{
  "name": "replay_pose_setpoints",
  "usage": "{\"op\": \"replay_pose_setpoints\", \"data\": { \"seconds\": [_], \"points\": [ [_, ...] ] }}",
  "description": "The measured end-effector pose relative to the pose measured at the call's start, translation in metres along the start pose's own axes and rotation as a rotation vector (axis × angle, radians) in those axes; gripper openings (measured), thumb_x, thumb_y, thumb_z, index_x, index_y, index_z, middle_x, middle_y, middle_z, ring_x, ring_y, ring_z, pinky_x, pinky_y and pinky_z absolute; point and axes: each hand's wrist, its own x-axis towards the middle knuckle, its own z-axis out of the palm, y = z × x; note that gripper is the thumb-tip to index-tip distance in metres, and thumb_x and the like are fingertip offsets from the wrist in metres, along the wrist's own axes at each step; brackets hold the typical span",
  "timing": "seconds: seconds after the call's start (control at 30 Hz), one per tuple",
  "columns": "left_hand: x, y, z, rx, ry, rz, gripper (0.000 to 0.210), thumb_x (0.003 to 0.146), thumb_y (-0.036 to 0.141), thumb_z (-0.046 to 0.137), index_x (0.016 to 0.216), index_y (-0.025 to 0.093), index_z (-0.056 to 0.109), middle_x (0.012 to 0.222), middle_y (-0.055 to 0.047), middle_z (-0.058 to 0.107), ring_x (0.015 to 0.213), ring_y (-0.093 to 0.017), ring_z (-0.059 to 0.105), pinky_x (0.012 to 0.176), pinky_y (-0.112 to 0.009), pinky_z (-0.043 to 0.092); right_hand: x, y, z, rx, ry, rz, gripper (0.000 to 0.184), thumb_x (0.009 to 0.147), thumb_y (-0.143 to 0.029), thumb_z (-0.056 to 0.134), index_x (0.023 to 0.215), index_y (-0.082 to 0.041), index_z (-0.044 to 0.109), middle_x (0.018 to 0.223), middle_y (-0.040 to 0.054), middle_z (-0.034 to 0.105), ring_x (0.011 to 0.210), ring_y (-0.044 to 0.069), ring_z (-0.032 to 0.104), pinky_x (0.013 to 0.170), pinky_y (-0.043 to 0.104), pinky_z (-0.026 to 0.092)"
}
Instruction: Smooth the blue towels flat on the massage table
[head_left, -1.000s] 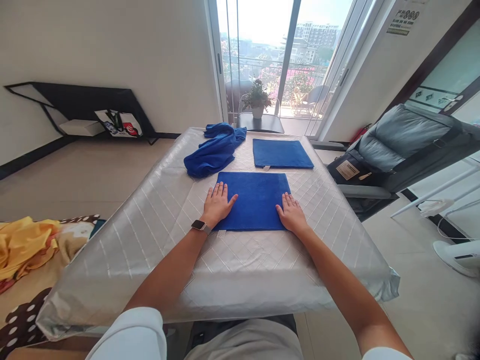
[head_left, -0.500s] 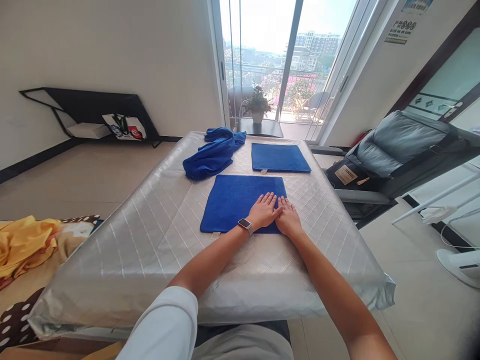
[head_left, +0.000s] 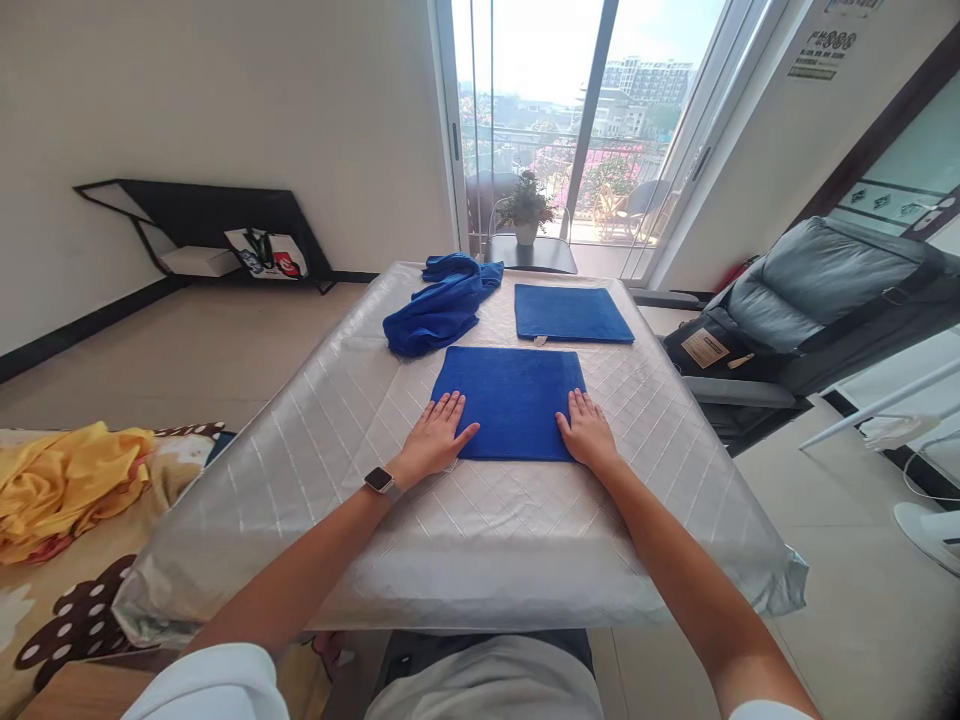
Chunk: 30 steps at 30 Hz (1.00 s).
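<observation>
A blue towel folded into a flat rectangle [head_left: 514, 405] lies near the middle of the table. My left hand [head_left: 435, 435], a watch on its wrist, rests flat over the towel's left edge with fingers outstretched. Over the right edge lies my right hand [head_left: 589, 428], also flat, its thumb apart from the fingers. Neither hand grips the cloth. Behind it is a second folded blue towel [head_left: 574, 313], with a small pale tag at its front edge. A crumpled blue towel [head_left: 442, 305] sits at the back left of the table.
A silvery quilted cover [head_left: 315, 430] drapes the table. To the right stands a grey padded chair [head_left: 832, 290] with a dark bag [head_left: 705, 350] on it. Yellow cloth [head_left: 71, 490] lies at the left. A potted plant [head_left: 527, 215] stands on a chair beyond the table.
My left hand has moved left, from beside my right hand to the towel's left edge. My right hand stays at the right edge. The view has shifted slightly.
</observation>
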Motion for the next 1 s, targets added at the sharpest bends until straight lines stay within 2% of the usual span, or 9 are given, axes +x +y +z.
{"op": "replay_pose_setpoints", "data": {
  "seconds": [0.17,0.3,0.47,0.6,0.67,0.77,0.9,1.0],
  "points": [
    [-0.011,0.001,0.0,0.003,0.008,-0.004,0.079,0.105,0.06,0.018,0.162,0.006,0.026,0.17,-0.015,0.023,0.158,-0.027,0.019,0.129,-0.047,0.016,-0.006,-0.004,-0.01,-0.067,0.042,-0.016,0.066,0.108,-0.042,0.025,0.162,-0.004,0.028,0.17,0.0123,0.026,0.157,0.026,0.021,0.128,0.044,0.015],
    [-0.009,0.004,0.0,0.001,0.013,-0.001,0.079,0.105,0.06,0.02,0.162,0.006,0.028,0.169,-0.016,0.024,0.158,-0.028,0.02,0.129,-0.047,0.017,-0.029,-0.004,-0.017,-0.094,0.038,-0.066,0.064,0.108,-0.041,0.023,0.162,-0.006,0.029,0.17,0.0125,0.025,0.158,0.026,0.02,0.128,0.045,0.014],
    [-0.011,0.001,0.0,0.012,0.028,0.001,0.078,0.104,0.061,0.021,0.162,0.009,0.028,0.169,-0.016,0.026,0.158,-0.027,0.021,0.128,-0.048,0.018,-0.061,0.001,-0.008,-0.031,-0.03,-0.047,0.068,0.108,-0.047,0.02,0.164,-0.009,0.025,0.171,0.0106,0.02,0.159,0.025,0.017,0.128,0.044,0.017],
    [-0.013,0.009,-0.006,0.012,-0.003,0.044,0.08,0.104,0.062,0.019,0.161,0.007,0.029,0.168,-0.017,0.026,0.158,-0.027,0.021,0.128,-0.047,0.017,-0.068,0.004,-0.001,0.005,-0.048,-0.029,0.068,0.108,-0.047,0.019,0.165,-0.01,0.021,0.172,0.0091,0.016,0.159,0.023,0.013,0.129,0.043,0.015],
    [-0.013,0.023,-0.011,0.0,0.0,0.105,0.08,0.104,0.063,0.018,0.161,0.008,0.031,0.168,-0.016,0.027,0.158,-0.027,0.021,0.129,-0.047,0.017,-0.067,0.004,-0.001,0.014,-0.059,-0.03,0.068,0.108,-0.047,0.019,0.165,-0.01,0.02,0.172,0.0092,0.016,0.16,0.023,0.012,0.129,0.043,0.015],
    [-0.006,0.057,-0.016,-0.027,0.029,0.247,0.077,0.105,0.063,0.018,0.161,0.012,0.033,0.168,-0.014,0.029,0.157,-0.025,0.023,0.129,-0.044,0.018,-0.066,0.003,-0.001,0.012,-0.056,-0.032,0.068,0.108,-0.046,0.02,0.165,-0.009,0.02,0.172,0.0094,0.016,0.159,0.024,0.012,0.129,0.043,0.015],
    [0.023,0.115,-0.015,-0.061,0.073,0.426,0.075,0.106,0.061,0.02,0.16,0.011,0.034,0.167,-0.014,0.03,0.157,-0.023,0.023,0.129,-0.042,0.017,-0.066,0.004,0.002,-0.002,-0.026,-0.044,0.067,0.108,-0.045,0.022,0.164,-0.008,0.022,0.172,0.0106,0.017,0.159,0.024,0.014,0.129,0.044,0.015],
    [0.047,0.147,-0.004,-0.088,0.067,0.458,0.074,0.107,0.058,0.02,0.16,0.009,0.034,0.167,-0.013,0.03,0.157,-0.023,0.023,0.129,-0.041,0.017,-0.067,0.005,0.004,-0.008,-0.021,-0.052,0.066,0.108,-0.042,0.021,0.164,-0.007,0.022,0.172,0.0101,0.018,0.159,0.024,0.014,0.129,0.044,0.015]
  ]
}}
